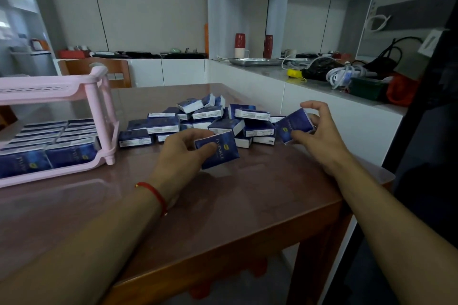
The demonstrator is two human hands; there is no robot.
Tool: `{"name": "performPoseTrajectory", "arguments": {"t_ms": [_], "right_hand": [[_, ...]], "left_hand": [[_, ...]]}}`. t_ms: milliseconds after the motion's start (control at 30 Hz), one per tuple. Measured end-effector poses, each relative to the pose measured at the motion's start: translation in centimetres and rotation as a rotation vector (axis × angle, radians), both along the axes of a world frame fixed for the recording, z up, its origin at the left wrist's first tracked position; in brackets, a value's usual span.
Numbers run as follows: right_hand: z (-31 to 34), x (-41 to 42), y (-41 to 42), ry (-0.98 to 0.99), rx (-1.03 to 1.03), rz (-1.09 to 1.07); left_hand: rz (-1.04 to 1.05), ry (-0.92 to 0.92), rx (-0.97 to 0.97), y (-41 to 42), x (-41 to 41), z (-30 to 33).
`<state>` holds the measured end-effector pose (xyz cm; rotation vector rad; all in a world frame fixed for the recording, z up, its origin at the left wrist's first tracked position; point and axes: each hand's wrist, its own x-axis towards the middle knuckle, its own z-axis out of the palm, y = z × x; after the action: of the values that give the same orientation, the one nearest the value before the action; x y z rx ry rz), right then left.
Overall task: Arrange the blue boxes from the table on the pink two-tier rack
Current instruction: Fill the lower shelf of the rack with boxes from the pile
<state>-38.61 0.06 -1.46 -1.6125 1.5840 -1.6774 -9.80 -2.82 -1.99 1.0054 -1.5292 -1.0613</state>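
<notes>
head view: the left hand (184,150) grips a blue box (218,150) at the near edge of the pile of boxes (210,119), which sits at 12 o'clock on the tabletop (247,193). the right hand (316,129) pinches a second box (293,125) at 2 o'clock, close to the tabletop's right edge. the pink rack (99,96) stands at 10 o'clock, its lower tier packed with boxes and its upper tier apparently bare. likely risks: a box dragged out of the heap could topple its neighbours, the right-hand box could slip over the nearby edge, and forcing more into the crowded lower tier could knock rows askew.
</notes>
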Motion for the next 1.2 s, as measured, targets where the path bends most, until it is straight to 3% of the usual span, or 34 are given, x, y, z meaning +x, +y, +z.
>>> {"name": "performPoseTrajectory", "arguments": {"t_ms": [167,400,533,700,867,1000,1067,1200], "right_hand": [[0.8,3.3,3.8,-0.046,-0.072,0.165],[1.1,8.0,5.4,-0.239,0.077,0.305],[2.1,10.9,5.1,-0.198,0.250,0.398],[2.4,15.9,4.1,-0.124,0.351,0.479],[2.2,23.1,2.6,-0.154,0.350,0.628],[1.9,27.6,2.1,0.049,0.251,0.684],[1.6,29.2,1.7,0.081,0.228,0.709],[0.4,31.3,0.4,0.326,0.139,0.634]], "left_hand": [[0.028,0.013,-0.044,0.1,0.7,0.6],[0.040,0.057,-0.009,1.3,1.6,1.5],[0.076,0.053,0.041,1.9,3.8,1.4],[0.170,-0.105,-0.068,3.7,9.7,1.1],[0.206,-0.134,-0.121,5.4,15.6,1.6],[0.200,-0.015,-0.060,6.5,18.6,2.4],[0.151,-0.111,-0.079,6.4,20.6,2.7],[0.117,-0.617,-0.245,6.1,23.8,2.6]]}}
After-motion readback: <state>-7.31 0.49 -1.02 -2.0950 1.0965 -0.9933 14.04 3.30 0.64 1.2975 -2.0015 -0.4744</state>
